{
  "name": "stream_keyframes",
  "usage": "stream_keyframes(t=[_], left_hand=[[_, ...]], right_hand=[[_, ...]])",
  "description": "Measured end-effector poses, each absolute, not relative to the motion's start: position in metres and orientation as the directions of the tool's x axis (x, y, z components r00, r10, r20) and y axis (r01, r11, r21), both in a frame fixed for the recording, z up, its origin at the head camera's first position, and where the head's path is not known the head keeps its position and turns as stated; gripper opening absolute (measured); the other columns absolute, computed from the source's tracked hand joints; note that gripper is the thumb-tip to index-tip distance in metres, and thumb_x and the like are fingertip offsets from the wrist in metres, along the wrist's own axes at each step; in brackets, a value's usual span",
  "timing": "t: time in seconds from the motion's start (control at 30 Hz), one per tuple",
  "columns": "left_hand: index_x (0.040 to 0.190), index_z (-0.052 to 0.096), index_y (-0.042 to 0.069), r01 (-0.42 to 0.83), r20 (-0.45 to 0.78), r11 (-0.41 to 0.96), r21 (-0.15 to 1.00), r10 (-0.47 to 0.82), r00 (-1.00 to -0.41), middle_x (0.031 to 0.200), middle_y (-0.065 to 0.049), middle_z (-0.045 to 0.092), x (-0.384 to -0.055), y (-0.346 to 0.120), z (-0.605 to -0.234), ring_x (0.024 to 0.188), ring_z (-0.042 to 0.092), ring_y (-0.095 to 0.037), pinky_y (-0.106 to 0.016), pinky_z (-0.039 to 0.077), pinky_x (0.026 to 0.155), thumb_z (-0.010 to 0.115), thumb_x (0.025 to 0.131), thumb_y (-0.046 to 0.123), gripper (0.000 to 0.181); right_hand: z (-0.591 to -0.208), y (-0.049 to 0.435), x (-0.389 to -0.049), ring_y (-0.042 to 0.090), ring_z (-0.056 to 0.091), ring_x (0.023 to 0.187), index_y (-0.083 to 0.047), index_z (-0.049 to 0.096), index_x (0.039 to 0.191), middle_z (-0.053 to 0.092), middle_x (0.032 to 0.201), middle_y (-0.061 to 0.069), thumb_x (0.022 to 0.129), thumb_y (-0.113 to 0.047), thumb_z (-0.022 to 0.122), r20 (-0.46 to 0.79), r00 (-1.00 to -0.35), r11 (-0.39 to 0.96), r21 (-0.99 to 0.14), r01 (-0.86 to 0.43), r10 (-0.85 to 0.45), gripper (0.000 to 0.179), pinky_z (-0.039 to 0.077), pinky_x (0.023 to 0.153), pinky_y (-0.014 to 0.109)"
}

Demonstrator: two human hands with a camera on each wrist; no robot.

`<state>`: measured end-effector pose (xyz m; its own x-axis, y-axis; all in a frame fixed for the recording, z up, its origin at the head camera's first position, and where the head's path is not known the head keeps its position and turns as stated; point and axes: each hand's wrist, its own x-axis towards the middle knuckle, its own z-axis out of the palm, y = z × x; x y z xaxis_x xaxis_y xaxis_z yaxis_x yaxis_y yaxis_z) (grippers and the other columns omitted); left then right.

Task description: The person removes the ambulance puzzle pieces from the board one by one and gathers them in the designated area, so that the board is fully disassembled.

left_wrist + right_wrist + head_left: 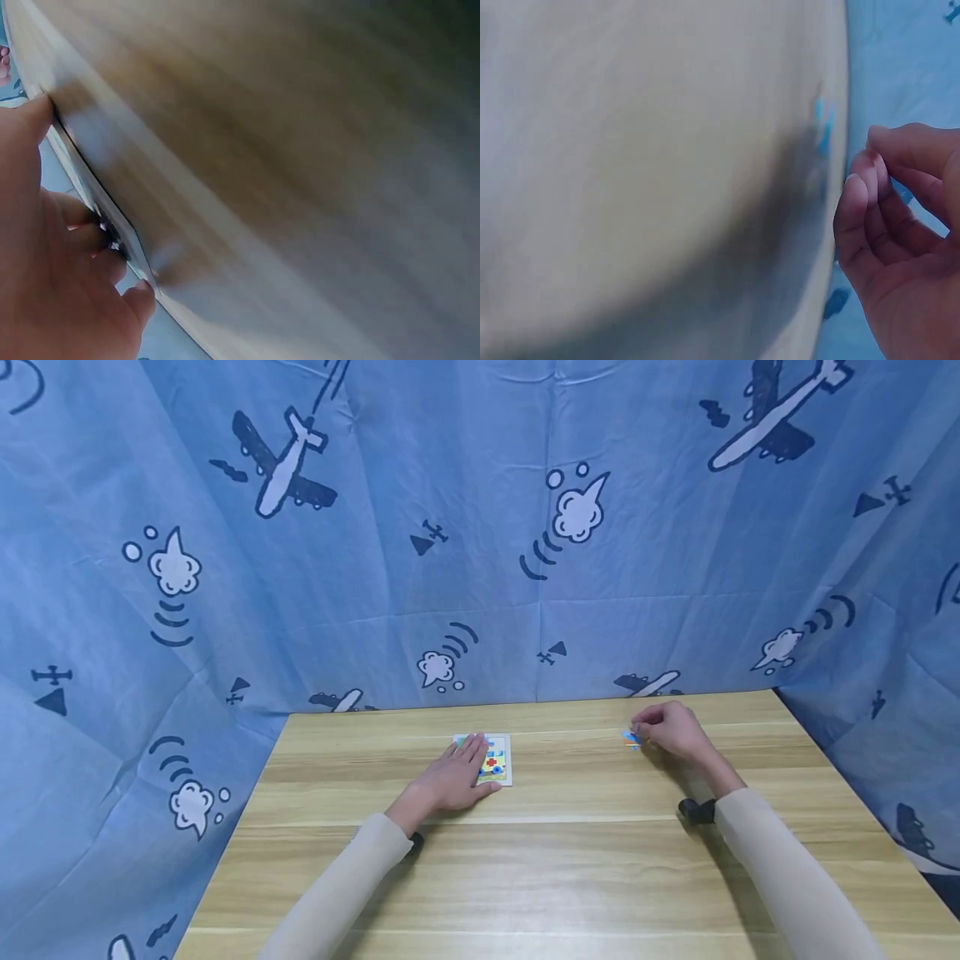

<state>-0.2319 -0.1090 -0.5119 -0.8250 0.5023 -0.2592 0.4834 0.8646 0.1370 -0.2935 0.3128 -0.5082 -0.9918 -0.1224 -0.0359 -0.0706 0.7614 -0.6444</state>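
A small square picture board [504,760] with a white border lies on the table, showing a yellow vehicle with a red cross. My left hand [453,774] rests over its left part with the fingers extended. In the left wrist view the thumb [34,120] touches one end of the board's edge and the little finger is near the other. Farther right, my right hand [673,731] hovers by small blue and orange pieces [632,740]. Its fingertips [855,191] come together in the right wrist view; whether they pinch something is not visible. Blue pieces [824,131] show beside them, blurred.
The wood-grain table [570,877] extends around both hands. Behind it hangs a blue curtain [480,568] printed with planes and clouds, meeting the table's back edge. A black device [697,811] sits at the right wrist, beside the light sleeve.
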Motion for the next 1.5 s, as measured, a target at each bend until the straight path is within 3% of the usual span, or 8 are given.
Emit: stream_keyframes(t=[0.33, 0.67, 0.83, 1.13, 1.5], left_hand=[[0.167, 0.014, -0.001, 0.423, -0.205, 0.877, 0.227, 0.468, -0.860, 0.178, -0.017, 0.010, -0.238, -0.118, -0.507, 0.167, 0.011, -0.031, -0.048, 0.016, 0.137, 0.041, 0.108, 0.061, 0.090], [0.168, 0.012, 0.000, 0.360, -0.202, 0.913, 0.193, 0.396, -0.896, 0.178, -0.018, 0.007, -0.244, -0.128, -0.514, 0.167, 0.007, -0.036, -0.050, 0.017, 0.136, 0.035, 0.110, 0.060, 0.086], [0.168, 0.012, 0.001, 0.353, -0.219, 0.918, 0.182, 0.388, -0.896, 0.178, -0.017, 0.007, -0.243, -0.131, -0.513, 0.167, 0.008, -0.033, -0.049, 0.016, 0.136, 0.036, 0.110, 0.060, 0.086], [0.169, 0.012, 0.003, 0.359, -0.235, 0.917, 0.175, 0.393, -0.889, 0.179, -0.014, 0.006, -0.243, -0.128, -0.515, 0.167, 0.008, -0.029, -0.047, 0.016, 0.137, 0.033, 0.109, 0.062, 0.086], [0.169, 0.010, 0.004, 0.351, -0.254, 0.924, 0.155, 0.380, -0.889, 0.179, -0.013, 0.004, -0.243, -0.127, -0.516, 0.168, 0.006, -0.028, -0.047, 0.015, 0.137, 0.031, 0.109, 0.064, 0.088]], right_hand=[[-0.482, 0.264, -0.304, 0.032, 0.074, 0.100, 0.000, 0.078, 0.117, 0.079, 0.112, 0.020, 0.103, -0.019, 0.068, 0.031, -0.971, 0.720, -0.666, -0.196, -0.236, 0.026, 0.061, 0.085, 0.045], [-0.473, 0.205, -0.311, 0.023, 0.071, 0.092, 0.003, 0.079, 0.113, 0.079, 0.106, 0.019, 0.100, -0.014, 0.070, 0.045, -0.941, 0.665, -0.696, -0.271, -0.335, 0.024, 0.054, 0.075, 0.026], [-0.474, 0.176, -0.312, 0.022, 0.071, 0.090, 0.002, 0.080, 0.111, 0.080, 0.106, 0.018, 0.098, -0.014, 0.071, 0.039, -0.921, 0.662, -0.683, -0.308, -0.388, 0.022, 0.056, 0.077, 0.030], [-0.486, 0.136, -0.310, 0.025, 0.073, 0.101, 0.002, 0.079, 0.114, 0.079, 0.112, 0.016, 0.099, -0.012, 0.070, -0.012, -0.885, 0.649, -0.685, -0.332, -0.465, 0.022, 0.061, 0.093, 0.043], [-0.499, 0.100, -0.309, 0.022, 0.073, 0.097, -0.001, 0.080, 0.109, 0.080, 0.105, 0.013, 0.096, -0.010, 0.072, 0.001, -0.861, 0.632, -0.679, -0.374, -0.509, 0.017, 0.062, 0.091, 0.039]])
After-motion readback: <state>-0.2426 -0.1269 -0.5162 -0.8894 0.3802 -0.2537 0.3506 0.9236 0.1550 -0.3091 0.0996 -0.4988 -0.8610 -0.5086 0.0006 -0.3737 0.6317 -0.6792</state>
